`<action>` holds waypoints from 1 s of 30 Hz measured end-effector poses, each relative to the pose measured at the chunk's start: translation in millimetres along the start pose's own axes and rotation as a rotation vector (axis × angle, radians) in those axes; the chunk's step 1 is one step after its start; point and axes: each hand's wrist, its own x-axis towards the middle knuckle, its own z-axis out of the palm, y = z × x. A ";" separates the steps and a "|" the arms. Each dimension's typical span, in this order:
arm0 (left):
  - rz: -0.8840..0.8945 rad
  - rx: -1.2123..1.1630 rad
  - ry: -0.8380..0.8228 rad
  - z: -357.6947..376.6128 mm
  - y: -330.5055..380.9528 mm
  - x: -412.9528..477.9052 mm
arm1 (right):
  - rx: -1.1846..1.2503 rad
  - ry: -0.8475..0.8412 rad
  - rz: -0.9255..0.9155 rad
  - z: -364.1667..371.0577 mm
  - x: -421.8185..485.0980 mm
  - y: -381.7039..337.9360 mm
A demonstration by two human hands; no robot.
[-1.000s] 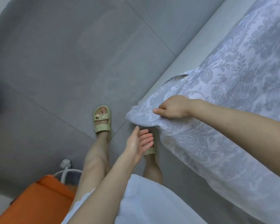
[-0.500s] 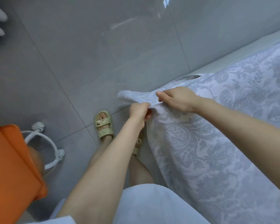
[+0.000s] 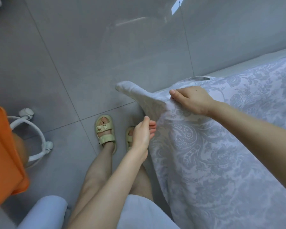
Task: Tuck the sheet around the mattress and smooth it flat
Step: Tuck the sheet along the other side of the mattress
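A pale sheet [image 3: 221,162] with a grey paisley and flower pattern drapes over the bed corner and hangs down its side. My right hand [image 3: 190,100] grips a bunched fold of the sheet at the corner, and a loose tip [image 3: 127,87] of the sheet sticks out to the left of it. My left hand [image 3: 143,134] is lower, its fingers straight and lying against the hanging sheet's edge. A strip of plain white mattress or bed edge [image 3: 254,63] shows beyond the sheet.
Grey floor tiles [image 3: 89,55] fill the left and top. My feet in pale green sandals [image 3: 105,129] stand close to the bed. An orange seat [image 3: 3,154] on a white wheeled base [image 3: 40,138] is at the left.
My left hand let go of the sheet near the corner and dropped lower, fingers now straight against the hanging edge. My right hand keeps its grip; the loose tip sticks out further left.
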 end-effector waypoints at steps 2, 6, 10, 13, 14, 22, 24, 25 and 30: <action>-0.016 -0.058 -0.039 1.2 -6.5 -2.3 | 0.007 0.020 -0.001 2.1 -2.6 0.2; -0.003 -0.188 -0.078 5.3 -10.1 -1.5 | 0.109 -0.113 0.086 -6.4 12.2 -6.9; 0.039 -0.220 -0.061 6.8 -11.9 -1.8 | 0.071 -0.254 0.094 -10.7 16.7 -12.4; 0.064 -0.195 -0.053 7.4 -14.7 -3.9 | 0.011 -0.282 0.073 -11.9 9.8 -15.9; 0.070 -0.188 -0.044 7.8 -15.1 -4.3 | -0.013 -0.290 0.069 -12.1 8.5 -17.5; 0.104 -0.142 0.010 1.4 -21.3 -7.3 | -0.184 -0.416 0.107 -16.5 8.3 -41.2; 0.110 -0.190 0.000 2.1 -22.4 -15.4 | -0.013 -0.477 0.151 -29.9 -6.1 -42.8; 0.112 -0.238 -0.026 4.8 -22.9 -20.4 | 0.049 -0.493 0.161 -38.7 -17.6 -42.3; 0.222 -0.422 -0.322 35.5 -23.4 -50.2 | 0.129 -0.487 0.099 -73.8 -75.6 -32.4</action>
